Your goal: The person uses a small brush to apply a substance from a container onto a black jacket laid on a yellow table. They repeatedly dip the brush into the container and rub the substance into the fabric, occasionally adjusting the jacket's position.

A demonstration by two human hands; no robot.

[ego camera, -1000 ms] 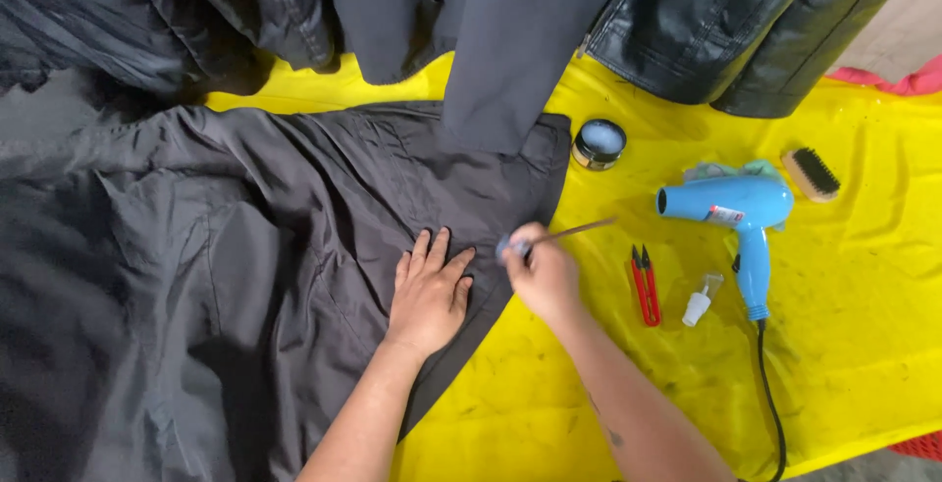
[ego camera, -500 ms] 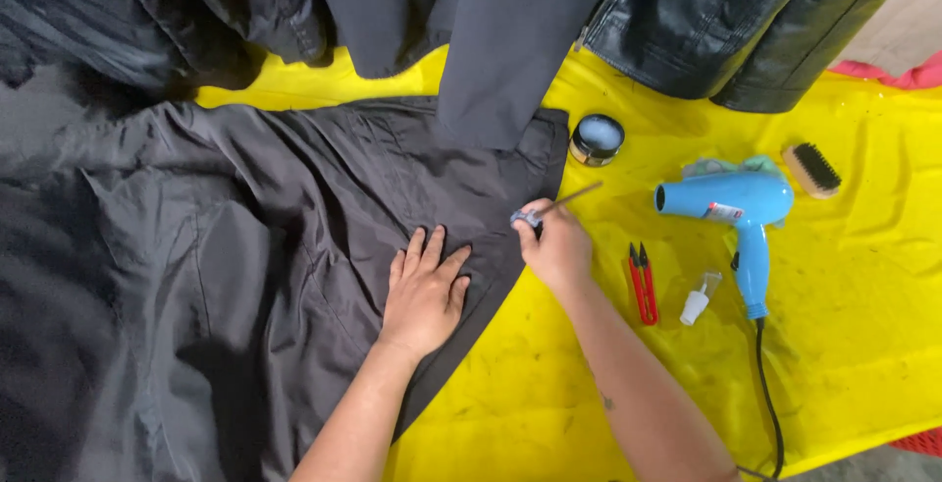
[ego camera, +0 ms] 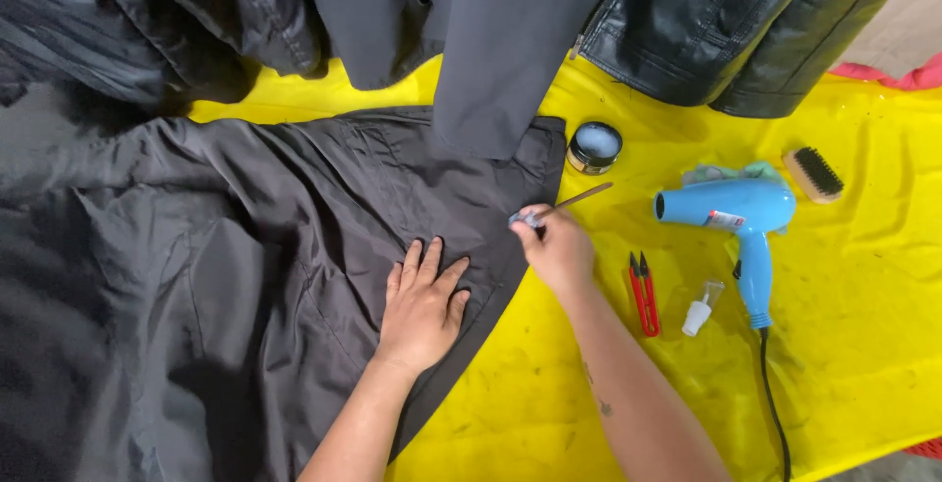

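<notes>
Since a moment ago my right hand has slid up the dark jacket, fingers pinched on a thin brush; my left hand presses flat, fingers spread, on the fabric.

1. The left hand lay flat, palm down, fingers spread, at the frame's centre.
2. The right hand, just right of centre, was curled closed, forearm running to the lower right.

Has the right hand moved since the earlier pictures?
Yes. The right hand moved up and left, away from the red-handled snips, along the dark grey jacket's edge.
</notes>
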